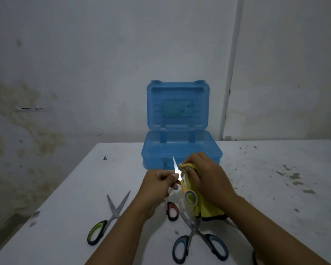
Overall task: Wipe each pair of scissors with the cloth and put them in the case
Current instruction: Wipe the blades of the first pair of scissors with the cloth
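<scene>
Yellow-handled scissors (182, 185): in wiping, above desk centre; left hand (157, 185) pinches the blade, right hand (208, 178) grips yellow cloth (208, 209) against it. Blue case (182, 148): open at far edge, apparently empty. Unwiped near front edge: green-handled scissors (107, 220), blue-handled scissors (197, 238), red-handled pair (172, 211).

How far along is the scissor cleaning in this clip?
Early. The open blue case shows no scissors inside. In hand: the left hand holds the yellow-handled scissors while the right hand rubs them with the yellow cloth. Left: green-handled, blue-handled and red-handled scissors on the table.
</scene>
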